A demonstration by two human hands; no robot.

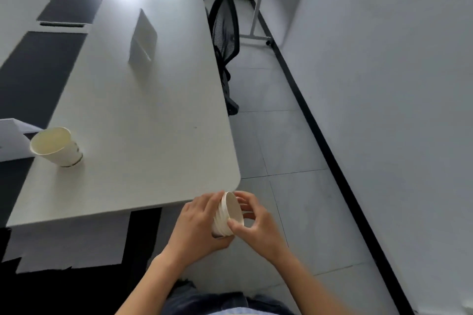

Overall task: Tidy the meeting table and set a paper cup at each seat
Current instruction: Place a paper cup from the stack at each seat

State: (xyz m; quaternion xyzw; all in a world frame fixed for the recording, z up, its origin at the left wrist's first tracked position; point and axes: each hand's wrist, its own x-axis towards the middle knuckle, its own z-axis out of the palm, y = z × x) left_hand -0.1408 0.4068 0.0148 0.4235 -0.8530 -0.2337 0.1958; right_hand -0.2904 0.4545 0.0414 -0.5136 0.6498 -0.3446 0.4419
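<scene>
A stack of white paper cups lies sideways between my hands, just off the near right corner of the white meeting table. My left hand grips the body of the stack from the left. My right hand pinches the rim of the outermost cup with thumb and fingers. One single paper cup stands on the table at the near left, next to a white sheet of paper.
A grey folded name card stands further up the table. A black mesh office chair is tucked at the table's right side. A whiteboard stand and a grey wall line the tiled aisle on the right.
</scene>
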